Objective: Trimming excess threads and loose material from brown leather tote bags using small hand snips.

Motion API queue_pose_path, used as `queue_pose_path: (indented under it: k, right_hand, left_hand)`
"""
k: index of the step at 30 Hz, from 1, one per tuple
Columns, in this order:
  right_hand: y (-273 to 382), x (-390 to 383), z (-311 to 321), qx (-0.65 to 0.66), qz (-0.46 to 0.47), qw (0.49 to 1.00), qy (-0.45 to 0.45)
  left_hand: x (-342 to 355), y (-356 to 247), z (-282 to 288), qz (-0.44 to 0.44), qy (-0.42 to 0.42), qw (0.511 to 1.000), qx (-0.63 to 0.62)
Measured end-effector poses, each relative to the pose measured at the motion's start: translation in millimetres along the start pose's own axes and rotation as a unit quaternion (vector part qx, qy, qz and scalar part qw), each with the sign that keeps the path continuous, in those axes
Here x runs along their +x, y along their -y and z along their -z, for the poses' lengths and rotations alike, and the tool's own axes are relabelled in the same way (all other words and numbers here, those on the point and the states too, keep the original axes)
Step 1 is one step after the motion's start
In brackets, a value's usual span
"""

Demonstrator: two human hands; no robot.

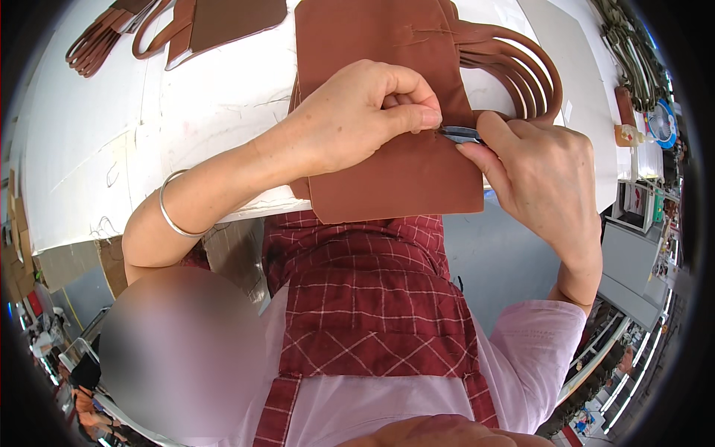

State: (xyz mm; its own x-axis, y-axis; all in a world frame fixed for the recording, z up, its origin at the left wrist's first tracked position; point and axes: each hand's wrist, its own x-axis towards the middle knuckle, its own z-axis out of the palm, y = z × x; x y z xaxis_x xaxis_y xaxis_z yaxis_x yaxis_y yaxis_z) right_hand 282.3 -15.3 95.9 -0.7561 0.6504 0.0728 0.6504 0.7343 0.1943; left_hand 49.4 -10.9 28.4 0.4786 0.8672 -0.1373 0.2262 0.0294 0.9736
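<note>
A stack of brown leather bag panels (398, 175) lies in front of me, its lower end reaching over the table's near edge. My right hand (547, 160) is closed around small thread snips (462, 134), whose metal blades point left over the top panel. My left hand (372, 112) is in a pinch right at the blade tips, just above the leather. Whatever sits between those fingertips is too small to make out. Loose brown threads (432, 33) lie on the upper part of the panel. Curved brown straps (532, 56) loop out at its right side.
The white table (216, 112) carries thread scraps. Another brown bag piece (231, 26) and bundled straps (100, 41) lie at the far left. On the right are dark green straps (633, 52), a small bottle (629, 135) and a blue fan (661, 123).
</note>
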Motion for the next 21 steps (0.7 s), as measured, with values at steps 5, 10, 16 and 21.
queue_pose_path:
  k: [5, 10, 16, 21]
  right_hand:
    - [0.2, 1.1, 0.7, -0.002, 0.008, 1.0, 0.005]
    - [-1.9, 0.1, -1.8, 0.003, 0.011, 1.0, -0.001]
    - [-1.4, 1.8, -2.8, -0.005, 0.013, 1.0, -0.025]
    - [-2.3, 0.5, -3.8, 0.01, 0.0, 1.0, -0.007]
  left_hand:
    - [0.5, 1.8, -2.7, -0.001, -0.001, 1.0, -0.015]
    - [0.4, 2.5, -3.1, 0.008, 0.001, 0.999, -0.036]
    - [-0.4, 3.4, 1.8, 0.007, -0.018, 0.989, -0.144]
    - [-1.3, 2.8, 0.8, 0.001, -0.015, 0.989, -0.147]
